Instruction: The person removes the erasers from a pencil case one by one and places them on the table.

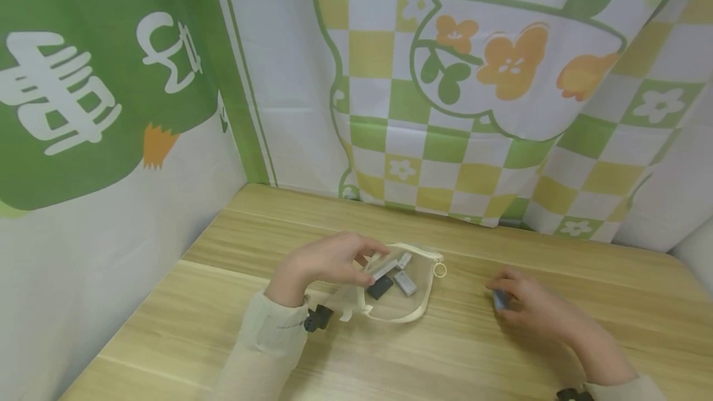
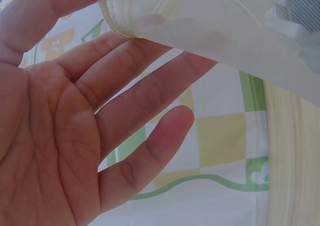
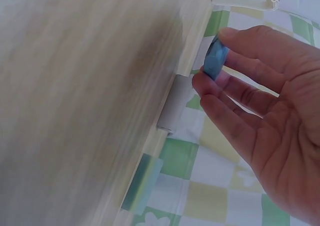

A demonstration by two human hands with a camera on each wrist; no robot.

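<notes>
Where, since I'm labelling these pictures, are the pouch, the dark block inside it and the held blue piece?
Pouch (image 1: 414, 315): head view, on its near rim.
Dark block (image 1: 380, 288): head view, middle of its visible face.
Blue piece (image 3: 215, 60): right wrist view, middle of its visible side.

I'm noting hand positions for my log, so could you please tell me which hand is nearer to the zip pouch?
Left. The left hand grips the zip pouch at its rim; the right hand is apart from it, to the right, holding a blue object.
</notes>
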